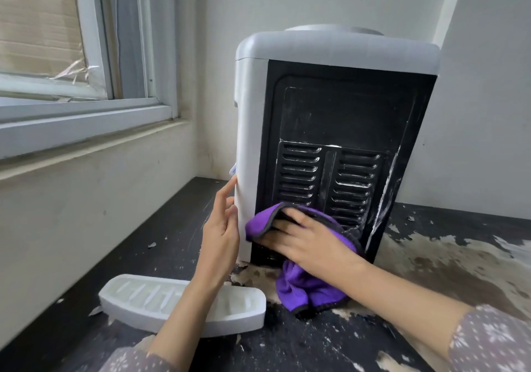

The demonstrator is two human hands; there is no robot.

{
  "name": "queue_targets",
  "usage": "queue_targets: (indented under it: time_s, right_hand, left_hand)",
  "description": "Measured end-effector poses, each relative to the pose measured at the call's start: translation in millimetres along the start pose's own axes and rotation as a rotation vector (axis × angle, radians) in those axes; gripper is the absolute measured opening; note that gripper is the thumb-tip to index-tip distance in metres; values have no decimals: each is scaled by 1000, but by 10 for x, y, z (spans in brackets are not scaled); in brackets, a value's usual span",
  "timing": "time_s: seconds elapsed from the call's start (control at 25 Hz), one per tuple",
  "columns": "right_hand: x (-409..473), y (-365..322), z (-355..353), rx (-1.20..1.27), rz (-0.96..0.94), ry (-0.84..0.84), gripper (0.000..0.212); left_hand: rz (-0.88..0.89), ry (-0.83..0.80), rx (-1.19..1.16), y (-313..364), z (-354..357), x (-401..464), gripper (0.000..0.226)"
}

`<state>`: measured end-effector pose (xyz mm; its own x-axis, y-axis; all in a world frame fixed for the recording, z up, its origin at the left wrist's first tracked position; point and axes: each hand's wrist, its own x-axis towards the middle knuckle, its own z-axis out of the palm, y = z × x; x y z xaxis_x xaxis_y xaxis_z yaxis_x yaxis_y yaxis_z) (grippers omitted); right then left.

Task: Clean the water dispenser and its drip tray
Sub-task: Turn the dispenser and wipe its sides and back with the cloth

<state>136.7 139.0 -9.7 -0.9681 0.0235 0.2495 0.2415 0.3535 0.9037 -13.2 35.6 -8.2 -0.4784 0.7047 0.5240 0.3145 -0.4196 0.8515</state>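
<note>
A white water dispenser (336, 52) stands on the dark table with its black vented back panel (339, 130) turned toward me. My right hand (310, 242) presses a purple cloth (304, 285) flat against the lower part of that panel, and part of the cloth hangs down onto the table. My left hand (222, 230) rests with straight fingers on the dispenser's white left side. The white drip tray (138, 299) lies on the table near me at the left, partly behind my left forearm.
The dark table (431, 256) has a worn, peeling surface with pale patches and flakes. A window (86, 55) and its sill lie to the left, and white walls rise behind and to the right of the dispenser.
</note>
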Motion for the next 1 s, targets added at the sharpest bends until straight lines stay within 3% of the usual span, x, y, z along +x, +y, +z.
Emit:
queue_targets:
  time_s: [0.08, 0.24, 0.4, 0.56, 0.64, 0.8, 0.92, 1.0]
  right_hand:
    - [-57, -92, -18, -17, -126, -46, 35]
    - [-311, -52, -6, 24, -227, -49, 38]
    - [-482, 180, -69, 46, -183, 32, 44]
    - [-362, 116, -114, -67, 89, 60, 60]
    - [-284, 13, -62, -128, 136, 44, 60]
    - [-277, -199, 41, -127, 118, 54, 59]
    - [-319, -236, -19, -100, 20, 77, 46]
    - [-326, -144, -85, -77, 67, 125, 46]
  left_hand:
    - [-3, -8, 8, -2, -3, -7, 48]
    - [-7, -24, 13, 5, -17, -1, 46]
    - [-4, -16, 14, 7, 0, 17, 44]
    - [17, -9, 10, -15, 17, 18, 43]
    - [15, -10, 14, -32, 13, 24, 44]
    - [22, -14, 32, -76, -1, 35, 46]
    - [23, -19, 36, -85, 2, 29, 46]
    - [25, -16, 32, -82, 4, 35, 45]
